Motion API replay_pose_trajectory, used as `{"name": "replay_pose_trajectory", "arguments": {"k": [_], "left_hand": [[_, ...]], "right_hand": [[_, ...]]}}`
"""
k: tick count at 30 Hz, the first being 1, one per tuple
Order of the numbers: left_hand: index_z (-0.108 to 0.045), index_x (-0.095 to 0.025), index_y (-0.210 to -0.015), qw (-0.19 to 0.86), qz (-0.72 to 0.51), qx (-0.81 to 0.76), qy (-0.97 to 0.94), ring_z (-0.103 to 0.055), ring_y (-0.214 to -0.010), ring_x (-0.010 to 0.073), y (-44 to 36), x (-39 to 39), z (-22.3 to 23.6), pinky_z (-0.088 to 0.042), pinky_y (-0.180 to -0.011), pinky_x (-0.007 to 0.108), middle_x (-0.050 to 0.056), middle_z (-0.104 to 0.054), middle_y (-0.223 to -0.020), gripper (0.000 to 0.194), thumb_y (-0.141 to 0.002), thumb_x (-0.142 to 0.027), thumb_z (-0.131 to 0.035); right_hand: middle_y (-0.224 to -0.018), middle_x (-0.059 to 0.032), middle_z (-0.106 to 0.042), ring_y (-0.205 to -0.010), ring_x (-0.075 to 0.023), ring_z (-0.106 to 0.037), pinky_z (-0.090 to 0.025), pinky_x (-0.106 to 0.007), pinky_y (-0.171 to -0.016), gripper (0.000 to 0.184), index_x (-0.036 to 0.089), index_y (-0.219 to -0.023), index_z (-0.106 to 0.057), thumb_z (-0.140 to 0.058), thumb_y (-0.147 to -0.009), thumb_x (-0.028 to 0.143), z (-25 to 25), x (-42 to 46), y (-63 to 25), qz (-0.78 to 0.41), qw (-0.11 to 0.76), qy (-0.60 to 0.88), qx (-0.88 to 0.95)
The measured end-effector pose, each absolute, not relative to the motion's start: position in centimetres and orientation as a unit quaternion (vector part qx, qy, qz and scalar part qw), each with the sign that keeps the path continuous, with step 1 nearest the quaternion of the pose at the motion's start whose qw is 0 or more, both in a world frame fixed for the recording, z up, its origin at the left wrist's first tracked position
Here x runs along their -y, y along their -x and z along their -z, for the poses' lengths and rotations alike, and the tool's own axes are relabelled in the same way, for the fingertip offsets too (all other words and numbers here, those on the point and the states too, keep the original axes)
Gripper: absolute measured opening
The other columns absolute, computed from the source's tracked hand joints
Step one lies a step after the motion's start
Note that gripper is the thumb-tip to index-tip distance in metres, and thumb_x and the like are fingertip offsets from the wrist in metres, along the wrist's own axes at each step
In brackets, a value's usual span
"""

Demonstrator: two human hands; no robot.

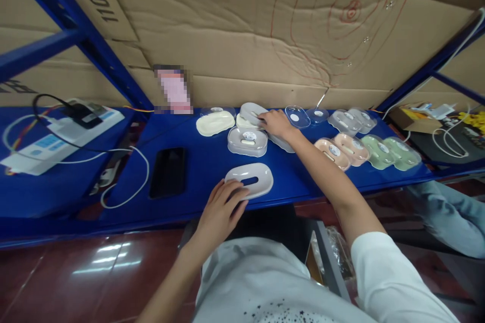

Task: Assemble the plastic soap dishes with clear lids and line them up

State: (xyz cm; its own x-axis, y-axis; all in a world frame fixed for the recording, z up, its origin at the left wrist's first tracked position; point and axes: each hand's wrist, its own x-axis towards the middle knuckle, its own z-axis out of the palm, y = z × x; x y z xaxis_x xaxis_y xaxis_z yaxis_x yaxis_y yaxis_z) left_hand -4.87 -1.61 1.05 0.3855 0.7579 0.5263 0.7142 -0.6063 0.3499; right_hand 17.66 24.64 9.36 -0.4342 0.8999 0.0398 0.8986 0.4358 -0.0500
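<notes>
A pale grey oval soap dish (261,176) with a slot in its middle lies near the table's front edge. My left hand (223,209) rests on its left end, fingers loosely spread over the rim. Farther back, my right hand (278,122) grips the right edge of another grey soap dish (250,110), which sits tilted over a cream piece (244,121). Just in front of that stands a grey dish in a clear cover (247,142) with a round label. A similar covered dish (282,143) is partly hidden beneath my right forearm.
A cream dish (215,123) lies at back left. Peach (350,149) and green (390,154) packed dishes stand at right, near clear covers (297,116). A black phone (167,172), white cable and power strip (56,136) are at left. Cardboard (235,25) walls the back.
</notes>
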Motion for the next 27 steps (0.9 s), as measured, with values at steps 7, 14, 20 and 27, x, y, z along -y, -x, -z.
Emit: {"name": "replay_pose_trajectory", "arguments": {"k": [7,14,20,27], "left_hand": [[-0.068,-0.023,-0.128,0.016,-0.351,-0.442,-0.825,-0.069,-0.130,0.0242,4.4,1.2,-0.6,-0.050,-0.123,0.050,0.007,-0.073,-0.128,0.023,-0.106,-0.018,-0.062],[-0.071,-0.024,-0.126,0.025,-0.350,-0.455,-0.818,-0.070,-0.130,0.0248,4.5,1.4,-0.7,-0.051,-0.124,0.050,0.008,-0.074,-0.128,0.023,-0.105,-0.019,-0.061],[-0.071,-0.023,-0.124,0.014,-0.348,-0.460,-0.817,-0.071,-0.130,0.0253,4.3,1.4,-0.6,-0.051,-0.123,0.050,0.009,-0.074,-0.127,0.022,-0.105,-0.019,-0.061],[-0.070,-0.024,-0.126,0.011,-0.339,-0.464,-0.819,-0.069,-0.131,0.0258,4.3,1.4,-0.5,-0.050,-0.123,0.051,0.009,-0.073,-0.129,0.023,-0.106,-0.019,-0.061]], "right_hand": [[-0.136,-0.0165,-0.076,-0.132,-0.0328,-0.065,-0.041,-0.047,-0.115,0.035,0.018,-0.134,-0.074,-0.051,-0.108,0.023,-8.6,-24.9,-19.0,0.020,0.055,0.513,0.856],[-0.143,-0.0143,-0.072,-0.135,-0.0307,-0.062,-0.046,-0.045,-0.111,0.042,0.018,-0.140,-0.068,-0.049,-0.103,0.012,-7.7,-26.6,-19.8,0.011,0.075,0.467,0.881],[-0.150,-0.0136,-0.069,-0.141,-0.0316,-0.059,-0.041,-0.046,-0.116,0.050,0.019,-0.146,-0.066,-0.073,-0.097,0.024,-7.8,-26.9,-19.3,0.009,0.043,0.392,0.919],[-0.132,-0.0185,-0.077,-0.126,-0.0331,-0.069,-0.044,-0.044,-0.108,0.031,0.014,-0.129,-0.076,-0.069,-0.099,0.019,-8.1,-26.2,-18.0,0.042,0.014,0.386,0.921]]}}
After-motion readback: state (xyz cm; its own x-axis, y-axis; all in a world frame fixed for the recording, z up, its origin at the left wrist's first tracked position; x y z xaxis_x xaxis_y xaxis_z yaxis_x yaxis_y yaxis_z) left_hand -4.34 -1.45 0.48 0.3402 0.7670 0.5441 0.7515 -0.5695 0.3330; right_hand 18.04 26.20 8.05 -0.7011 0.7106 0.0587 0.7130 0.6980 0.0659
